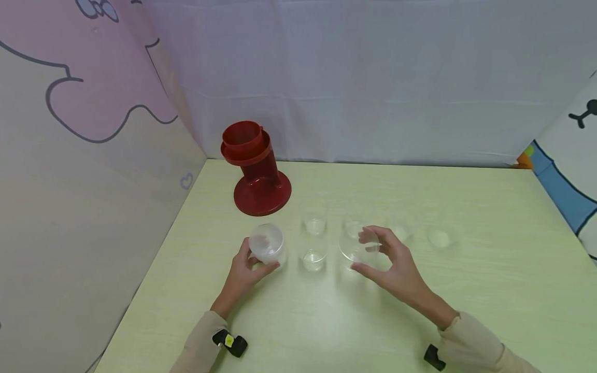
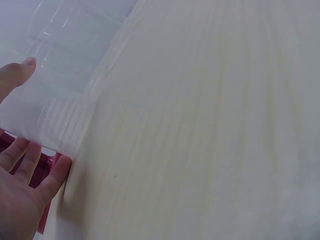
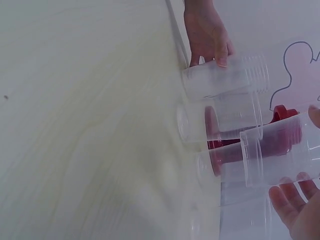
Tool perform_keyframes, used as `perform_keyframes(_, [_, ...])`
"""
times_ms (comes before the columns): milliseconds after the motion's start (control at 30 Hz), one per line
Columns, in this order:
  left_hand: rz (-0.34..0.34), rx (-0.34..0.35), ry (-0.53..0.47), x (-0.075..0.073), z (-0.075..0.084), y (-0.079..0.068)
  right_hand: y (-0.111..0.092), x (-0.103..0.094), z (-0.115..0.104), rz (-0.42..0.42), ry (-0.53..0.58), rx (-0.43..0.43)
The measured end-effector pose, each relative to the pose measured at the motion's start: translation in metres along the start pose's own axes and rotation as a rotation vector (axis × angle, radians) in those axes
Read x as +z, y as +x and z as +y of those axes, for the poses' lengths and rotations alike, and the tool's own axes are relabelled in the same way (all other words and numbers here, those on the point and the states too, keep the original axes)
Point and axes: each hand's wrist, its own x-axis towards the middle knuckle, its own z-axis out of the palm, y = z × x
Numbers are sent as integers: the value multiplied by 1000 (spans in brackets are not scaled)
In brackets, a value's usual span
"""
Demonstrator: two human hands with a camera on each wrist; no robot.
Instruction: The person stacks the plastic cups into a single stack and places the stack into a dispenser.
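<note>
Beige sleeves (image 1: 480, 342) are running in from the near side, with black devices (image 1: 238, 346) sitting at the wrists. Under my arms a pale green table (image 1: 373, 326) is spreading out, and along its far edge a whitish cloth (image 1: 373, 83) is hanging. Toward the far left a red stand (image 1: 257, 173) is standing upright. My right hand (image 1: 401, 269) is clasping a clear cup (image 1: 347, 246), thumb on the near side and fingers beyond — whether it is touching anything below, I am not able to tell. My left hand (image 1: 244, 272) is gripping a cloudy, ridged cup (image 1: 268, 239), nearer the stand. Between my hands two smaller-looking tumblers (image 1: 313, 254) are standing one behind the other — and farther right, faint against the tabletop, more see-through cups (image 1: 440, 237) are standing
</note>
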Motion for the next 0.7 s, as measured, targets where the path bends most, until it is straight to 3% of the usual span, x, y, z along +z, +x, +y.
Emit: perform_keyframes(700, [-2, 4, 0, 0, -1, 0, 8, 3, -15, -20, 8, -51])
